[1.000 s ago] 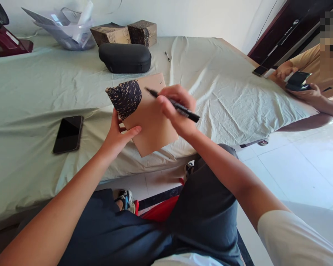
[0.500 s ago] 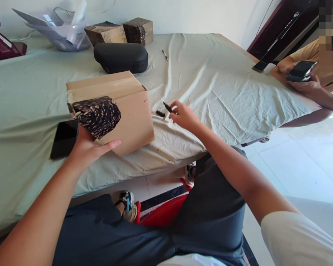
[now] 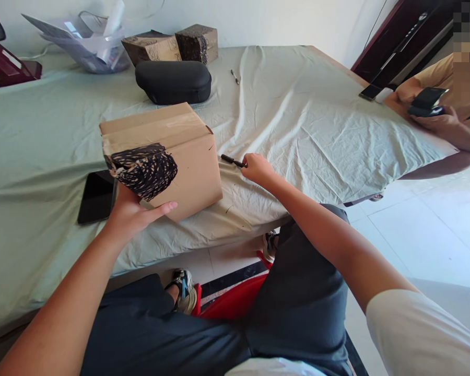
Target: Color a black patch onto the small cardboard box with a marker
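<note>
Right of the right hand (image 3: pixel 256 168), the cloth-covered bench (image 3: pixel 297 130) offers a wide pass as far as a co-worker's hand (image 3: pixel 441 122); leftward, the marker (image 3: pixel 238 164), its cap (image 3: pixel 226 158) and then the box (image 3: pixel 196 167) block the way, with the case (image 3: pixel 174 82) close behind the box and the phone (image 3: pixel 95 198) just beside the left hand (image 3: pixel 135 214)

Partly out of sight
The box (image 3: pixel 190 159) hides most fingers of the left hand (image 3: pixel 131 214); the right hand (image 3: pixel 257 168) covers the rear of the marker (image 3: pixel 238 163). The view's left edge crops the maroon stand (image 3: pixel 10 62), its right a co-worker (image 3: pixel 464 138).
</note>
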Demonstrator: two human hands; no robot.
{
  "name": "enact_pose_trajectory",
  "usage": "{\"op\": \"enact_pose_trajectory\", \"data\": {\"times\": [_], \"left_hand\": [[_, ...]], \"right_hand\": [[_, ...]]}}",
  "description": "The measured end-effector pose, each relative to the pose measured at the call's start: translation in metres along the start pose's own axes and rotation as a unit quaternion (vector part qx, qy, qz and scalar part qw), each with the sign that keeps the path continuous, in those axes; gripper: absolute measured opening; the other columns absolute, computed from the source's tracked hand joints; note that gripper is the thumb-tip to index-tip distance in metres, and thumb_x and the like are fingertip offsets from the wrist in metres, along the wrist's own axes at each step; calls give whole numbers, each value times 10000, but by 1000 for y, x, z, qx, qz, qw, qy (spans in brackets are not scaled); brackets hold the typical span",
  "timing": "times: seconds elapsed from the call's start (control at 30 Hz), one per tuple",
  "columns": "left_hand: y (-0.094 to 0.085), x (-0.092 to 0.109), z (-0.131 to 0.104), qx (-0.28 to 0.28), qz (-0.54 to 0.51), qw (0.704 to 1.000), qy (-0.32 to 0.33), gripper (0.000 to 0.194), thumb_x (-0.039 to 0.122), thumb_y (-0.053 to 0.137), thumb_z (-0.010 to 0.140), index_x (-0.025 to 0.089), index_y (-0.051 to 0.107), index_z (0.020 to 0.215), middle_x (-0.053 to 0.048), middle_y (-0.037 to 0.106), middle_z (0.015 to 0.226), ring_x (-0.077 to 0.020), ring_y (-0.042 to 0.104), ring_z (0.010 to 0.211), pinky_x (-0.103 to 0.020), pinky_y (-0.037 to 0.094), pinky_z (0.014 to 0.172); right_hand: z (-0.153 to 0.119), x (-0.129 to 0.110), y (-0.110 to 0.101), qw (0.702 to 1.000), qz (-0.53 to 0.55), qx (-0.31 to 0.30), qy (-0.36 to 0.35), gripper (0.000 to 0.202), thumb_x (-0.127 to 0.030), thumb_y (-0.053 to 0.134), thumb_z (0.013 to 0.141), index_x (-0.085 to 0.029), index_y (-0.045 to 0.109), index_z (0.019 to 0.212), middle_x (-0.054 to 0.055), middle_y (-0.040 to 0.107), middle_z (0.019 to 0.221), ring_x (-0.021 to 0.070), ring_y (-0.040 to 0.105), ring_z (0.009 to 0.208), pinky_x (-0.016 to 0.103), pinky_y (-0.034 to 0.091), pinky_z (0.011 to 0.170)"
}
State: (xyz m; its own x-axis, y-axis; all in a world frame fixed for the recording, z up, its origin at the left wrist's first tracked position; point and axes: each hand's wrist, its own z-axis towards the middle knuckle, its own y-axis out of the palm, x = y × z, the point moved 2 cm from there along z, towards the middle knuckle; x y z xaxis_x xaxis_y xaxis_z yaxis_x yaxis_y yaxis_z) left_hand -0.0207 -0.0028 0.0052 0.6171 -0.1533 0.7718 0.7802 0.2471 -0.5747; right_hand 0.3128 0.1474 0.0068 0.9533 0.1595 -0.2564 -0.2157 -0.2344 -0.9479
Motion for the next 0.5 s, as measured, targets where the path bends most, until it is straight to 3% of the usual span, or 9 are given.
{"op": "enact_pose_trajectory", "data": {"times": [0.23,0.4,0.5], "left_hand": [[0,4,-2,-8,-11,1000,-13,1061,577,982,695,226,580,1612,-204,617,1683,-459,573,1608,-729,407,1380],[2,-1,-4,-16,-21,999,-27,1085,587,975,704,225,557,1638,-207,641,1662,-452,595,1598,-713,432,1371],[4,-6,-5,-18,9,1000,-1,1088,636,945,755,217,529,1669,-224,611,1690,-453,603,1591,-708,461,1351]], "right_hand": [[19,-10,20,998,-4,51,-34,358,-114,563,1074,-131,805,1338,209,763,1443,361,713,1308,407,585,979],[33,-19,35,993,33,101,-59,383,-302,596,1151,-134,775,1445,224,712,1475,391,639,1389,473,541,1124],[38,-26,42,990,37,114,-71,368,-335,581,1178,-146,779,1424,219,694,1476,394,607,1413,488,521,1160]]}}
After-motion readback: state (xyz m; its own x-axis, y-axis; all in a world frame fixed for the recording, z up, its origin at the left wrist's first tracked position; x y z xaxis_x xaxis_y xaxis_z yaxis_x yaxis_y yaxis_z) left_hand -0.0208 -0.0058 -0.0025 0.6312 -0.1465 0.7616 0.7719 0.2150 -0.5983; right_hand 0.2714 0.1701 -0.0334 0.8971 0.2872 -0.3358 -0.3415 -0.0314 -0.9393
